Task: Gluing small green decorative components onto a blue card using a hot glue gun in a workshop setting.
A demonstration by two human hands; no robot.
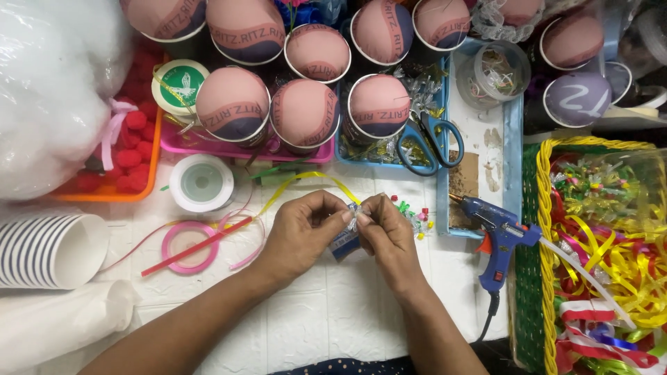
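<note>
Silvery foil bow [355,217] is pinched between both hands' closed fingertips, left hand [300,235] and right hand [386,232], apparently mid-shaping; next likely needs gluing.

Tiny silvery bow [354,217], pinched between fingers [345,216]

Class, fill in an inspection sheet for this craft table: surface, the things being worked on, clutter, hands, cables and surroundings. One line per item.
Surface: white brick-pattern table, crowded along the top and sides.
Job's things: a small shiny ribbon bow pinched between both hands; a dark blue piece beneath it, too hidden to identify.
Clutter: scissors, blue glue gun, pink ribbon reel, white tape roll, stacked paper cups, red pom-poms in an orange tray.
Hands: left hand and right hand meet at the bow, fingertips closed on it.
Cables: the glue gun's black cord runs off the table's near edge.
Surroundings: cups topped with pink domes, basket of ribbons.
</note>
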